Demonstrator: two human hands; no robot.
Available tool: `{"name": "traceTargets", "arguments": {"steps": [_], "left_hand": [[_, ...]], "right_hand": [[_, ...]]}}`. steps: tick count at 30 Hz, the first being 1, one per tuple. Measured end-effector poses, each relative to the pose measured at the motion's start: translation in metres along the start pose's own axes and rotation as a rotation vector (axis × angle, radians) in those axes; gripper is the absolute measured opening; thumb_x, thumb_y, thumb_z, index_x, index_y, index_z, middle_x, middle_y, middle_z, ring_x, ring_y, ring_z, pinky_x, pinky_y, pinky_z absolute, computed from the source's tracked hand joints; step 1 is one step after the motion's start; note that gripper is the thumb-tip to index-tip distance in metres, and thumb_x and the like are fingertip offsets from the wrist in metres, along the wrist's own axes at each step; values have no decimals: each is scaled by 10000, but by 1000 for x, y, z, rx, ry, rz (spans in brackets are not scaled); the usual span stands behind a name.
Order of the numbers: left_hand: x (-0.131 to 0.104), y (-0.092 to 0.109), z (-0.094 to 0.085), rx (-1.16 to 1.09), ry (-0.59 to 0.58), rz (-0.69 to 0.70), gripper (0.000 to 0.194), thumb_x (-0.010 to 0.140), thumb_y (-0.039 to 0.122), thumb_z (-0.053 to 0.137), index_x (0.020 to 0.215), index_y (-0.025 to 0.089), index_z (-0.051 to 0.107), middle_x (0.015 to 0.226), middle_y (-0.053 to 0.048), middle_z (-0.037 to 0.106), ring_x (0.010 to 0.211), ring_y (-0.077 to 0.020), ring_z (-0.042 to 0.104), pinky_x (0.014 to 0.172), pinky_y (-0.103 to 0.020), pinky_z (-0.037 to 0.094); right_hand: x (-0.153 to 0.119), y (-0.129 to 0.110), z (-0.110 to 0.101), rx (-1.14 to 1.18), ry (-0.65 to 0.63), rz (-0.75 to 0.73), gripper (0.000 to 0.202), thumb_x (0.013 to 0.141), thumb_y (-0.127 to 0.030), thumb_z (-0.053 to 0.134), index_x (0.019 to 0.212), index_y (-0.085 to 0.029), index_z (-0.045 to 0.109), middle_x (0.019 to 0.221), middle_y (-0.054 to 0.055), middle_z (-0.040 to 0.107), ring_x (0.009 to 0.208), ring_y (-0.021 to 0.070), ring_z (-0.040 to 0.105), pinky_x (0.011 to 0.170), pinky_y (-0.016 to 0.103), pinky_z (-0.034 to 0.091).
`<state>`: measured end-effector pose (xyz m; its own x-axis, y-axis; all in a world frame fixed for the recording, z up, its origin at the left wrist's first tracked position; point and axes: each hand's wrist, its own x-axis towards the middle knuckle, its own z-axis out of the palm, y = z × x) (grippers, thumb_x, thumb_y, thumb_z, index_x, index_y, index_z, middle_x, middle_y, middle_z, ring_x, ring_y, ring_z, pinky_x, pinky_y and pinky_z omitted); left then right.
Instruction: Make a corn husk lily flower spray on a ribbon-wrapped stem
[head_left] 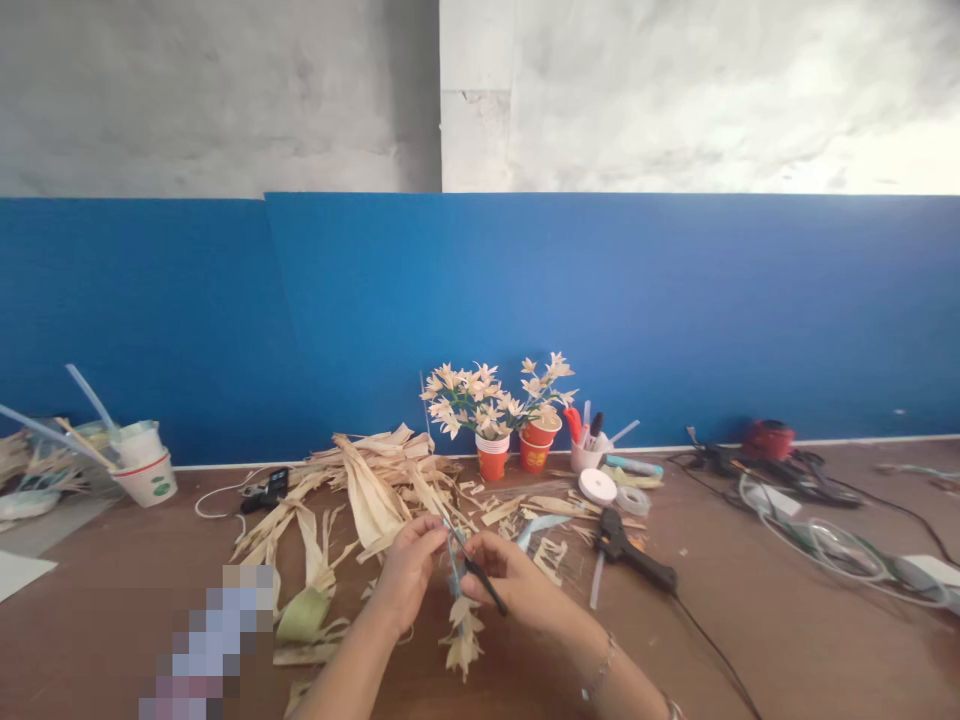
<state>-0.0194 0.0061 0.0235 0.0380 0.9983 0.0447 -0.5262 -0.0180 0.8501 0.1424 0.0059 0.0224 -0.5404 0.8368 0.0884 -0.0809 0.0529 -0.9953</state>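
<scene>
My left hand (415, 560) pinches the top of a thin pale-blue stem (452, 560) over the table's front middle. From that stem hangs a cluster of cream husk flowers (463, 640), pointing down toward me. My right hand (502, 572) is closed around a slim dark-handled tool (486, 585), its thin tip reaching up to the stem beside my left fingertips. What kind of tool it is cannot be made out. Dried corn husks (375, 495) lie in a heap just beyond my hands.
Behind stand red paper cups (492, 462) with husk flowers and a white pot (586, 457) of tools. At right are a white tape roll (598, 486), a black glue gun (634, 552) and tangled cables (806, 530). A patterned cup (148, 482) stands left, near a green roll (303, 614).
</scene>
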Motion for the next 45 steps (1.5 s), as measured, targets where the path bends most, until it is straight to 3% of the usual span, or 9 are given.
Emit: {"name": "traceTargets", "arguments": {"steps": [8,13,17,25,29,31,36,40,45], "left_hand": [[-3,-3,7,-188,17,-51,149,646,247,744,681,144,641,680,-8,639,653,-131,572,672,-255,453],[1,-1,3,-169,49,36,158,638,248,754,706,146,654,708,-10,661,694,-141,588,718,-260,447],[5,-2,-2,-123,44,53,179,637,257,758,728,140,657,703,-15,658,680,-138,578,705,-261,437],[3,-1,-2,-143,50,22,174,626,249,768,679,135,649,664,-8,625,638,-121,557,653,-241,443],[9,-1,-7,-249,119,29,152,618,210,777,663,128,657,652,-4,626,627,-105,561,642,-220,463],[11,-1,-10,-297,151,35,138,617,188,776,666,126,663,664,-10,635,644,-111,577,653,-223,478],[13,-2,-13,-352,179,20,109,624,144,766,670,116,671,661,-21,642,642,-115,590,639,-228,499],[14,-3,-14,-341,177,21,125,618,150,774,683,112,674,682,-26,649,657,-115,593,649,-225,503],[13,-3,-12,-274,197,41,165,593,171,795,674,117,662,664,0,629,621,-88,570,611,-191,480]], "right_hand": [[4,4,-5,218,-49,83,487,548,-401,823,860,-174,526,676,-43,583,501,81,525,515,225,403],[2,-2,1,185,-25,112,466,594,-445,788,826,-175,488,567,-42,574,466,82,510,431,180,304],[1,-1,3,198,-2,117,435,618,-440,776,811,-174,491,603,-38,569,482,72,497,400,169,248],[5,4,-1,187,-3,73,483,541,-411,823,821,-176,507,640,-62,547,497,62,487,497,204,377],[3,-3,-19,5,-85,160,471,550,-437,797,830,-168,530,659,-40,574,492,73,496,485,207,352],[2,-6,-27,-123,-24,158,433,557,-405,785,831,-169,547,633,-46,558,485,83,481,475,212,341],[-1,-8,-29,-687,245,-115,230,657,-185,651,885,-183,620,682,-21,559,623,125,494,580,230,377],[-6,-12,-24,-1007,233,-257,337,656,-78,541,958,-207,617,849,17,589,720,139,527,646,229,385],[-8,-16,-22,-1216,213,-241,369,691,-99,518,1026,-234,598,943,36,597,838,169,568,693,231,394]]}}
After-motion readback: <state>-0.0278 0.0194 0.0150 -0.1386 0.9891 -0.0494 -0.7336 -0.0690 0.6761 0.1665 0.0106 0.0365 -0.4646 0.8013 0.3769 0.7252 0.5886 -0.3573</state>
